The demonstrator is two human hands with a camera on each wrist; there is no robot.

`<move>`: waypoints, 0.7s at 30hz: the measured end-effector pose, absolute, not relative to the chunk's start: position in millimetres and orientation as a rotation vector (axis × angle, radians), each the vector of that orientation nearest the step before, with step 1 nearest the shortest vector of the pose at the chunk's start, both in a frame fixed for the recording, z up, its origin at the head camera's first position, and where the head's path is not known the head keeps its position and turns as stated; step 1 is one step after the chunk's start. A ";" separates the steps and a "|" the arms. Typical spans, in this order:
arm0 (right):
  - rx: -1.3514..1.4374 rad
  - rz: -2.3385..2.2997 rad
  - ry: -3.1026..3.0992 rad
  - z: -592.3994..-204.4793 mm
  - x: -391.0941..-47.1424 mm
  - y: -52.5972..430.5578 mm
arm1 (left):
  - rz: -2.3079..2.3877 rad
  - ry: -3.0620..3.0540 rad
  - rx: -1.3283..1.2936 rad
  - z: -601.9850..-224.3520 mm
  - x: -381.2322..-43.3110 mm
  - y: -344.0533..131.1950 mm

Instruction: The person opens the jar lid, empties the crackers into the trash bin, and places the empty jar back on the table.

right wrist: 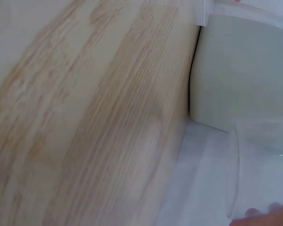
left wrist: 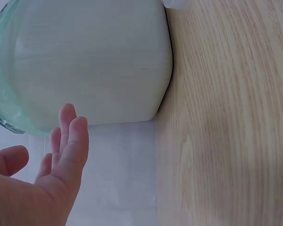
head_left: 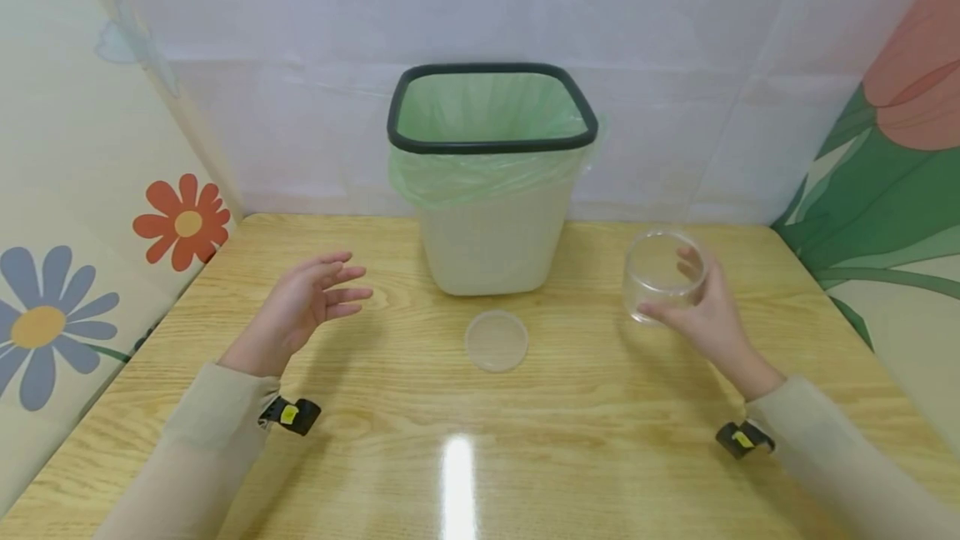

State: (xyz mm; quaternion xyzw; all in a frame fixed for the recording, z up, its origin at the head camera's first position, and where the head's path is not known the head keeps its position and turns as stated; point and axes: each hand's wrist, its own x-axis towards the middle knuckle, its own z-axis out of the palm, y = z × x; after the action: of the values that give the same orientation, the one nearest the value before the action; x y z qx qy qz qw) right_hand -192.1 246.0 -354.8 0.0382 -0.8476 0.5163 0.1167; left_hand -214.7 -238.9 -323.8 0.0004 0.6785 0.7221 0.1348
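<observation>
My right hand (head_left: 712, 315) grips a clear, round, open-topped container (head_left: 647, 277) by its side, fingers behind it and thumb in front, over the right of the table. In the right wrist view the clear container (right wrist: 262, 165) is at the lower right, with fingertips (right wrist: 254, 220) at its edge. My left hand (head_left: 307, 300) hovers over the left of the table with fingers extended and nothing in it. A flat, round, translucent lid (head_left: 497, 342) lies on the table between the hands, just in front of a pale bin (head_left: 491, 248).
The bin has a black rim (head_left: 487, 147) and a green plastic liner (head_left: 465, 177) folded over its edge. It stands at the back middle of the wooden table (head_left: 390, 457), before a white cloth (head_left: 300, 123). Flower-patterned panels (head_left: 82, 148) flank the table.
</observation>
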 end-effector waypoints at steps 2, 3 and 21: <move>0.113 1.512 -2.493 -355.6 -192.3 245.5 | 2.092 1.958 0.001 -324.8 -215.0 -239.6; 0.111 1.514 -2.501 -356.0 -192.2 245.1 | 2.092 1.953 0.001 -325.4 -215.0 -239.9; 0.175 1.627 -2.526 -367.8 -197.1 239.1 | 2.026 1.951 -0.015 -337.0 -213.9 -241.6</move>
State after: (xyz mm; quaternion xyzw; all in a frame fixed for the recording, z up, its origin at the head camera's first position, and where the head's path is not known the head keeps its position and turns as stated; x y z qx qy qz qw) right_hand -197.1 239.1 -367.8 0.0580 -0.8374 0.5395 0.0660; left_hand -213.9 -241.6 -337.0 -0.0054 0.6844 0.7105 0.1637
